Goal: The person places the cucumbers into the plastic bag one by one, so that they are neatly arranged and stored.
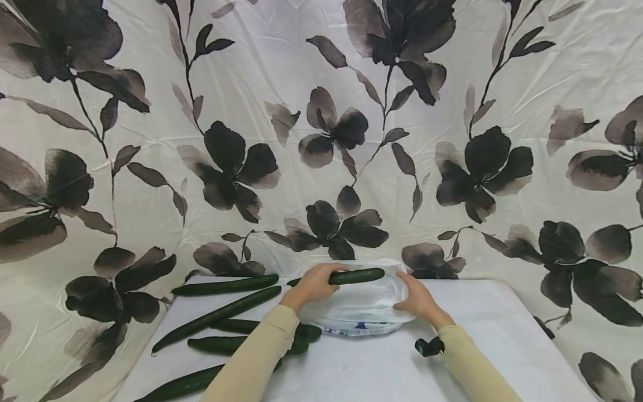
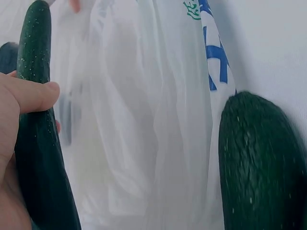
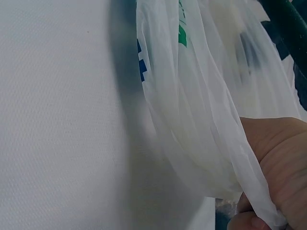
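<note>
My left hand (image 1: 316, 283) grips a long dark green cucumber (image 1: 359, 276) around its middle, with the thumb across it in the left wrist view. The cucumber lies level over a white translucent plastic bag (image 1: 359, 304) with blue and green print. On the bag's right side, my right hand (image 1: 421, 298) holds the edge, the thin plastic (image 3: 249, 158) pinched between thumb and fingers in the right wrist view. Close beside the bag, the blunt end of another cucumber (image 2: 261, 158) shows large in the left wrist view.
Several more cucumbers (image 1: 216, 318) lie on the left of the white table (image 1: 482, 312), some partly under my left forearm. A small black device (image 1: 429, 347) sits at my right wrist. Behind the table hangs a white cloth (image 1: 321, 184) with dark flowers.
</note>
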A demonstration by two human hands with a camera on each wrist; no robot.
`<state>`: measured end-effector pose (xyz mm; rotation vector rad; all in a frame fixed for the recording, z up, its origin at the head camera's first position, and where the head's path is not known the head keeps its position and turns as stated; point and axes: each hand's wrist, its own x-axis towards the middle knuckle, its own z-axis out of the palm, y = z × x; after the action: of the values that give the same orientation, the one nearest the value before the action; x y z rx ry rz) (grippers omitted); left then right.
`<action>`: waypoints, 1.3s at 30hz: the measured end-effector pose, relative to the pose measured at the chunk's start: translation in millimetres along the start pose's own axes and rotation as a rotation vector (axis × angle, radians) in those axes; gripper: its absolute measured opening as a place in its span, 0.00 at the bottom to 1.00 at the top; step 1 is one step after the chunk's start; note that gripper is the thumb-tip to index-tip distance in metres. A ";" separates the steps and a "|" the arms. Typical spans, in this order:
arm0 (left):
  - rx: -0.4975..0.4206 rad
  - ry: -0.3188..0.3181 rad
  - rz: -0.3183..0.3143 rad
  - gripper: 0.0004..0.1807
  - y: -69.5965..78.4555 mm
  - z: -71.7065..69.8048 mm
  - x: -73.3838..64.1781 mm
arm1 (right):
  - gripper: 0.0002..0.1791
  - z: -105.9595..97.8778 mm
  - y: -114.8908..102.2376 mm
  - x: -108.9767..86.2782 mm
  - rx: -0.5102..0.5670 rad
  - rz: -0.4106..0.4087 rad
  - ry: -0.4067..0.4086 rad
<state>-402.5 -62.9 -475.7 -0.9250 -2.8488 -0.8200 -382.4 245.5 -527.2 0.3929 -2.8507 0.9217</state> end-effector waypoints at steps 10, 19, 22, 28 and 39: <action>0.005 -0.023 -0.004 0.26 6.0 10.4 17.1 | 0.50 2.2 -0.1 -2.0 0.038 0.048 -0.014; 0.007 -0.040 -0.025 0.27 5.5 19.6 33.0 | 0.52 4.5 6.9 0.7 0.129 0.026 -0.027; 0.002 -0.034 -0.026 0.26 5.1 25.0 36.1 | 0.52 6.3 11.7 0.7 0.164 0.026 -0.025; -0.007 -0.017 -0.035 0.26 8.1 34.7 39.6 | 0.51 8.0 17.0 -2.3 0.239 0.051 -0.028; 0.015 -0.013 -0.049 0.26 9.0 47.4 49.3 | 0.51 11.2 20.0 -2.5 0.327 0.084 -0.016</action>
<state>-432.2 -6.8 -502.8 -0.8647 -2.8956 -0.7995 -386.0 255.1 -547.8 0.3129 -2.7486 1.4133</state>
